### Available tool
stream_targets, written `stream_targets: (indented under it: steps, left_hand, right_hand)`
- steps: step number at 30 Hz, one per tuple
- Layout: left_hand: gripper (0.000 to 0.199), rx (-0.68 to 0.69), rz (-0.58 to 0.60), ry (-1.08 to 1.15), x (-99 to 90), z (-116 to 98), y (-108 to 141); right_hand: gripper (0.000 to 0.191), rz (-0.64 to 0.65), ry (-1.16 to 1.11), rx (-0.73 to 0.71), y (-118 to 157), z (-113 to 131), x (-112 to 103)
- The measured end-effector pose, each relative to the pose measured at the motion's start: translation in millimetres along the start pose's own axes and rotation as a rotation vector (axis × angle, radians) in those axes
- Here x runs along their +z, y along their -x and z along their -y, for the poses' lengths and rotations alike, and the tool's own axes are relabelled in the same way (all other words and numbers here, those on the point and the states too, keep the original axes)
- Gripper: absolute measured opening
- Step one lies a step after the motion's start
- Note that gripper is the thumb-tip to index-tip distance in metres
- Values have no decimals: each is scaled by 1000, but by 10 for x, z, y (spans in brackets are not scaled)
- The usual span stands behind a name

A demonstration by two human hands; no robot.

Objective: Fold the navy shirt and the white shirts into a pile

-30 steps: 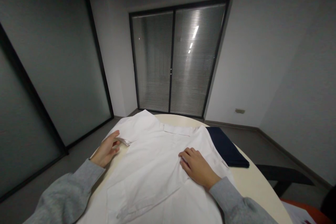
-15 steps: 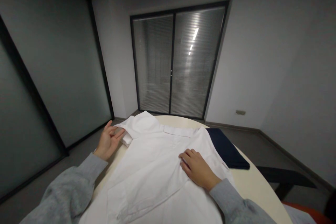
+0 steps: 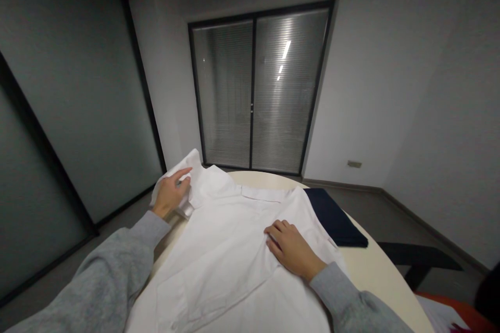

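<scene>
A white shirt [image 3: 230,239] lies spread over the round table [image 3: 375,276], its collar side toward the far edge. At the shirt's far left, my left hand [image 3: 172,192] is against the raised white sleeve, thumb and fingers apart; the cloth stands up behind and beside it. My right hand [image 3: 291,247] rests palm down on the shirt's right middle part, its fingers lying loosely on the fabric. To the right, a folded dark blue cloth [image 3: 336,218] lies partly beside the shirt.
Beyond the table's far edge is a glass door [image 3: 253,93] with blinds. A dark chair part [image 3: 420,256] stands at the right, near an orange item [image 3: 449,304] at the lower right. Frosted glass panels line the left.
My left hand has moved right and slightly up, and the sleeve cloth now rises around it. My right hand has stayed on the shirt. The view has shifted a little.
</scene>
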State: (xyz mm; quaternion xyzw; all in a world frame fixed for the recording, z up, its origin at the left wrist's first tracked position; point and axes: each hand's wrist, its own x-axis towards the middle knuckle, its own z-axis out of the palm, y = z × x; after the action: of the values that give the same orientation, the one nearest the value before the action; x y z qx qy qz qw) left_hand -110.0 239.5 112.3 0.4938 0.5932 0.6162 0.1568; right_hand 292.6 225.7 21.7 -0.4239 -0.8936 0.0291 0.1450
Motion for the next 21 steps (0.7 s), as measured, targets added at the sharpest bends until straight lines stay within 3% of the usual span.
stream_targets:
  steps: [3, 6, 9, 11, 14, 16, 18, 21]
  left_hand:
    - [38, 349, 222, -220, 162, -105, 41]
    - [27, 564, 493, -314, 355, -200, 171]
    - [8, 697, 888, -433, 524, -215, 385]
    - [7, 884, 1120, -530, 599, -164, 535]
    - [23, 1102, 1294, -614, 630, -67, 696]
    - [29, 1094, 1315, -620, 605, -45, 744]
    - [30, 1017, 1302, -597, 566, -66, 755]
    - [46, 765, 1228, -511, 522, -128, 725]
  right_hand:
    - [29, 12, -19, 4, 12, 14, -19]
    - [35, -5, -117, 24, 20, 11, -11]
    - [54, -117, -447, 160, -17, -43, 30]
    - [66, -225, -733, 290, -67, -109, 51]
    - [84, -334, -1062, 449, -136, -218, 54]
    - [91, -344, -1124, 494, -151, -259, 55]
    - [90, -318, -1031, 454, -136, -256, 74]
    - [80, -225, -804, 322, -79, -190, 133]
